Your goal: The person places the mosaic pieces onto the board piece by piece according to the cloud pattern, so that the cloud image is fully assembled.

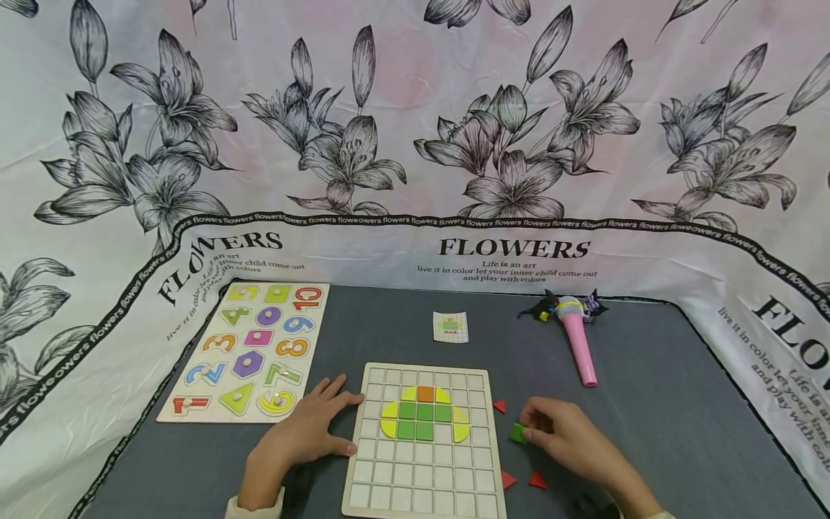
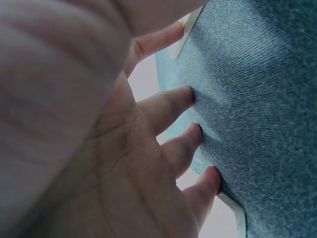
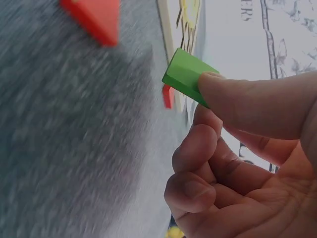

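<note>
A wooden grid board (image 1: 424, 468) lies on the grey mat, with green, yellow and orange tiles (image 1: 424, 414) set in its upper middle. My left hand (image 1: 311, 429) rests flat on the mat against the board's left edge, fingers spread (image 2: 185, 99). To the right of the board, my right hand (image 1: 564, 436) pinches a green square tile (image 1: 517, 432) (image 3: 185, 74) between thumb and fingers, just above the mat.
Red triangle pieces (image 1: 499, 406) (image 1: 537, 480) (image 3: 94, 17) lie on the mat right of the board. A small pattern card (image 1: 450, 326) sits behind it. A number peg puzzle (image 1: 249, 349) lies at the left, a pink toy microphone (image 1: 577, 346) at the back right.
</note>
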The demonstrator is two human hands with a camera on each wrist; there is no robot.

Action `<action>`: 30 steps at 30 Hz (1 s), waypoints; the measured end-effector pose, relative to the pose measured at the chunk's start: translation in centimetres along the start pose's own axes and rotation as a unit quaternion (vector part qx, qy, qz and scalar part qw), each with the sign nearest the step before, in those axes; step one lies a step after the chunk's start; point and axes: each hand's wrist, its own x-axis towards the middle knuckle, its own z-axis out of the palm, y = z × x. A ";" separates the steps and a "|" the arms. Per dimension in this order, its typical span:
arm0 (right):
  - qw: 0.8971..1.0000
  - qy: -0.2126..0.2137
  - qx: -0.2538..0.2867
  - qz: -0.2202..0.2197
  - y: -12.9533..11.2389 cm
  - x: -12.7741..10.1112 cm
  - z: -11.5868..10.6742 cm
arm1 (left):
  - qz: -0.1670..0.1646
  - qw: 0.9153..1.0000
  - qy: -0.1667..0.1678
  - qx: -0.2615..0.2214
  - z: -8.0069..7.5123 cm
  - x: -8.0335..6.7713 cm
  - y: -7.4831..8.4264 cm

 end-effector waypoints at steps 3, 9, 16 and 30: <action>1.000 0.004 0.009 -0.012 -0.4 0.5 0.5 | -0.002 1.000 -0.001 -0.002 0.0 0.0 0.0; 0.999 0.001 0.033 -0.042 -1.4 1.5 1.6 | -0.008 1.000 -0.002 -0.003 0.0 0.0 0.0; 0.996 -0.004 0.044 -0.072 -2.7 2.7 3.0 | -0.011 1.000 -0.006 -0.001 0.1 0.1 0.0; 0.994 -0.021 0.031 -0.100 -4.7 5.5 5.9 | -0.006 1.000 -0.002 -0.001 0.1 0.1 -0.1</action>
